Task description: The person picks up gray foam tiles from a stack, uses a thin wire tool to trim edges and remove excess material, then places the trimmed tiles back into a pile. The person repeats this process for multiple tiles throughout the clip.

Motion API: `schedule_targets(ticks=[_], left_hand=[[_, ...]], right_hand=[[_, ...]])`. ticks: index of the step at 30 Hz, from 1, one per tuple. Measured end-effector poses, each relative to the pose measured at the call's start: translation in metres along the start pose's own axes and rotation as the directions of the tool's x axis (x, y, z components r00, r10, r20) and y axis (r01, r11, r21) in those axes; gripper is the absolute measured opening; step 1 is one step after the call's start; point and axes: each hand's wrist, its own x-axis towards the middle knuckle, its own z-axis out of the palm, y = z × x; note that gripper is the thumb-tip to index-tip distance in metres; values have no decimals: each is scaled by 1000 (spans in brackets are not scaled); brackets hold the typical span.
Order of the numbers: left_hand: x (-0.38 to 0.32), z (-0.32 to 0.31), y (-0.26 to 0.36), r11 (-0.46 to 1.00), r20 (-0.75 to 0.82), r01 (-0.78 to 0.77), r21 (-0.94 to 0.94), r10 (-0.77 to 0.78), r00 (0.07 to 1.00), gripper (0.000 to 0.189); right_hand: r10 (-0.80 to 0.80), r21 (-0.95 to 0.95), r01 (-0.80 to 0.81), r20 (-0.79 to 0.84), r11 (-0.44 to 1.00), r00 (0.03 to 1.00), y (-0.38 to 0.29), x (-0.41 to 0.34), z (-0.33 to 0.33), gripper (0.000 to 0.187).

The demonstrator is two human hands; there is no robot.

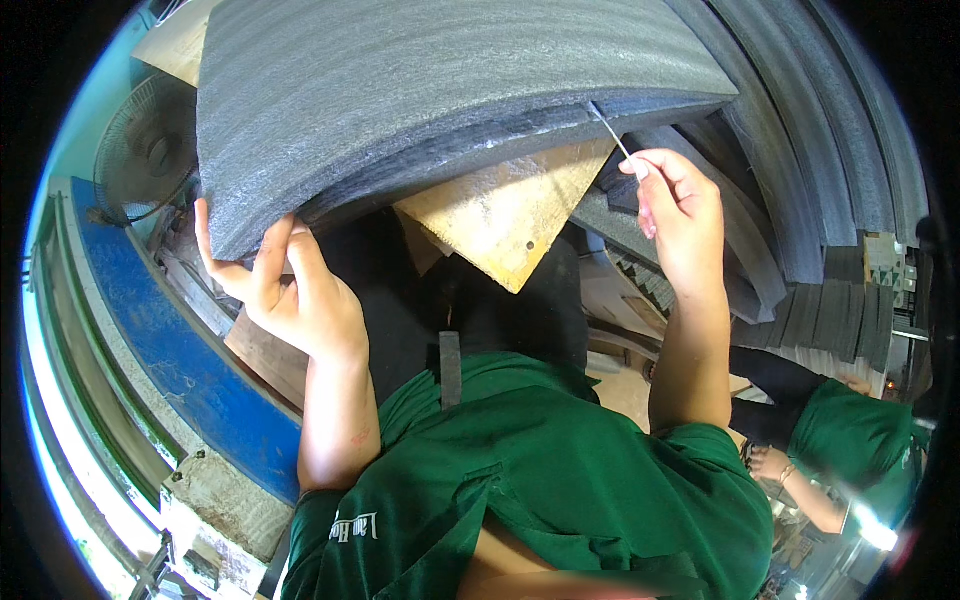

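Observation:
A large dark grey foam sheet [450,60] spans the top of the view, its near edge facing me and bowed. My left hand [292,292] grips the sheet's lower left corner, with one finger outside it and others at the near edge. Between the thumb and fingers of my right hand [679,210] is a thin, pale stick-like tool [616,139]. Its far tip meets the foam's near edge towards the right; whether it goes into the foam I cannot tell. Below the sheet juts the corner of a worn wooden board [517,217], with a small dark hole near its tip.
Long grey foam pieces [802,135] are stacked at the right. A wire-caged fan [154,150] stands at the left, above a blue panel [187,360]. Behind on the right is another person in a green shirt [855,427], with a hand [769,463] showing.

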Motion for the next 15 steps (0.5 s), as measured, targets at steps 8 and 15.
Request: schedule_targets(ticks=[8,15], left_hand=[[-1,1,3,999,12,-15,42,14,1000,16],[-2,2,-1,997,-17,54,-48,-55,998,16]], right_hand=[[-145,43,141,116,989,983,4,-14,25,14],[-233,-12,242,226,970,946,-12,-24,50,15]])
